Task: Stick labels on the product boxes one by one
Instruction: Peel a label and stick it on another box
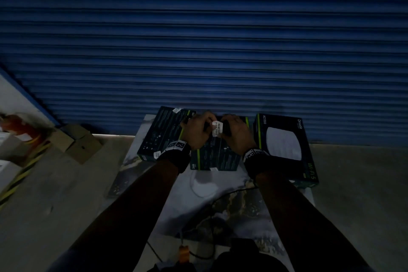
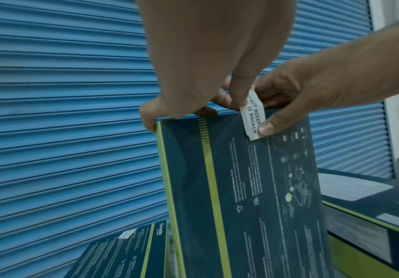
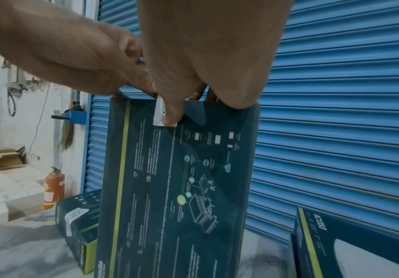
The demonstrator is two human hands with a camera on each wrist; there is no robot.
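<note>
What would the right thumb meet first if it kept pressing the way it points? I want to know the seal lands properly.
The white label, then the box face beneath; the right hand presses it there.

Right hand [image 3: 208,62] thumb on white label [image 3: 160,112] atop upright box [image 3: 176,188]

A: Position of middle box [image 1: 217,157]?
B: On the table [image 1: 176,201], between the left box [image 1: 163,132] and right box [image 1: 284,148]; shutter [image 1: 198,40] behind all three.
A: Label [image 2: 253,117]?
B: At its top edge, under the right hand [image 2: 296,92] thumb; left hand [image 2: 203,62] on the same edge, just left.
</note>
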